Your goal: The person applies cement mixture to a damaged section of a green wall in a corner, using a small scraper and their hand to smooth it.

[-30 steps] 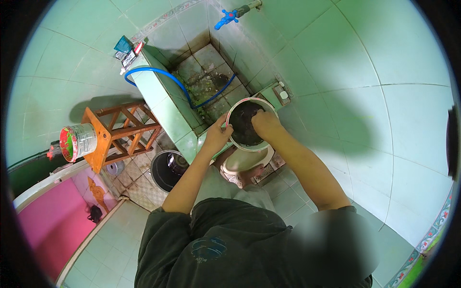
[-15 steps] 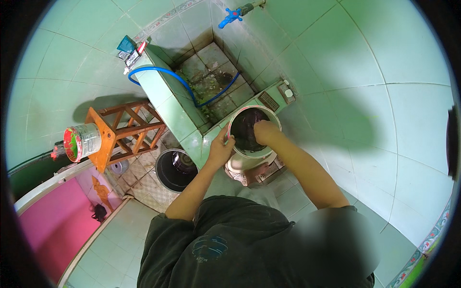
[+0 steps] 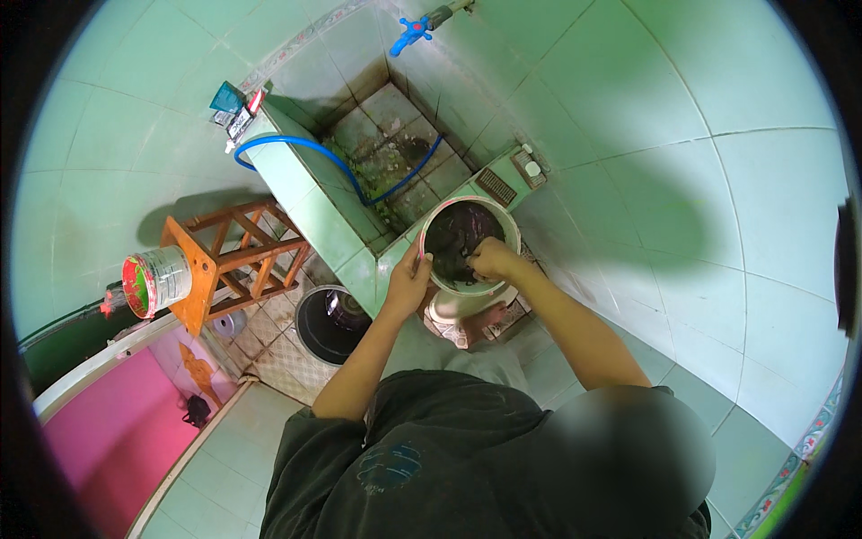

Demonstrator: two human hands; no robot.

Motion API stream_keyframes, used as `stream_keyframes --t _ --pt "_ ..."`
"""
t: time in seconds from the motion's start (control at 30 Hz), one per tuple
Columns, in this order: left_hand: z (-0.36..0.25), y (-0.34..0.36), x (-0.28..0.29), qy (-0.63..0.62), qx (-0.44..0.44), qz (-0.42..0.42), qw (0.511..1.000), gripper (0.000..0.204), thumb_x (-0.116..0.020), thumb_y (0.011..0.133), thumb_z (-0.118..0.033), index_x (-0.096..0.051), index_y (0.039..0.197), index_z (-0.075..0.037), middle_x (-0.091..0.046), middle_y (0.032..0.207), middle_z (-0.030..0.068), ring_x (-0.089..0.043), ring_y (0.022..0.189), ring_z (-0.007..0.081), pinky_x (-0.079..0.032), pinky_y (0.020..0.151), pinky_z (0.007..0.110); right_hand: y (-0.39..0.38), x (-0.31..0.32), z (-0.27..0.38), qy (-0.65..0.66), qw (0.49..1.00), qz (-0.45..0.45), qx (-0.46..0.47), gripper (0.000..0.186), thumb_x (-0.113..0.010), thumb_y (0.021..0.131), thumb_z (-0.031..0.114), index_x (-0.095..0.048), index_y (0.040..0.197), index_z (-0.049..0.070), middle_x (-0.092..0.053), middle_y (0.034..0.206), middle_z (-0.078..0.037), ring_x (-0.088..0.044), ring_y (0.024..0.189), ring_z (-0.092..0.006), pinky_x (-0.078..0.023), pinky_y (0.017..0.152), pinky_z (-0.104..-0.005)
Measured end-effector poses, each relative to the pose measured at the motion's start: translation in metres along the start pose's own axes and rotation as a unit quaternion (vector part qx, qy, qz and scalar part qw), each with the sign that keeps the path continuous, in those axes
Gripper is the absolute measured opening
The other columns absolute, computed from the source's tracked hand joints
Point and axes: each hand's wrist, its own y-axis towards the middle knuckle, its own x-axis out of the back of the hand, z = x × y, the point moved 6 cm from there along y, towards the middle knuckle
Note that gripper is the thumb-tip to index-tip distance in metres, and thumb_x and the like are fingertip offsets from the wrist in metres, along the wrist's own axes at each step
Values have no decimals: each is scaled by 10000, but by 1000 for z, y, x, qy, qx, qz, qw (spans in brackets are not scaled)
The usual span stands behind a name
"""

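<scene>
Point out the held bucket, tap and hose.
Held bucket (image 3: 513, 235): head view, right side of its rim.
Tap (image 3: 413, 34): head view, middle of its blue part.
Hose (image 3: 301, 142): head view, its upper bend, over the ledge.

I'm in a small bathrm / wash area, looks domestic: green tiles (image 3: 646, 193) up the walls, a blue tap (image 3: 411, 35) on a wall pipe, and a tiled basin (image 3: 310, 211) built into the corner w/ a blue hose (image 3: 292, 140) draped over its ledge into it. Also fits: tubes & small packs (image 3: 230, 106), toiletry-type, at the far L end of the ledge, a dk tub (image 3: 312, 331) on the patterned flr tiles (image 3: 285, 370), plus the pale bucket (image 3: 514, 229) I've got. Home feel b/c of the plain wooden stool (image 3: 195, 286) & pink wall (image 3: 121, 422) lower L.
</scene>
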Motion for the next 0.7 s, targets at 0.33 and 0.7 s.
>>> stream_keyframes --t 0.33,0.7 --pt "4 -3 1 31 -1 -12 999 524 -489 1050 -249 -348 1538 -119 -620 1269 100 -593 1057 138 -474 932 288 -7 -30 6 447 889 -24 -97 203 -601 946 104 -640 921 -94 -617 680 -127 -518 473 -146 -360 387 -278" --pt "8 2 6 95 -21 -19 995 520 -492 1045 -258 -361 1534 -142 -664 1126 100 -593 946 123 -492 857 277 -15 -31 30 659 741 -69 -104 188 -563 985 100 -595 864 -39 -587 719 -100 -466 505 -120 -343 418 -246"
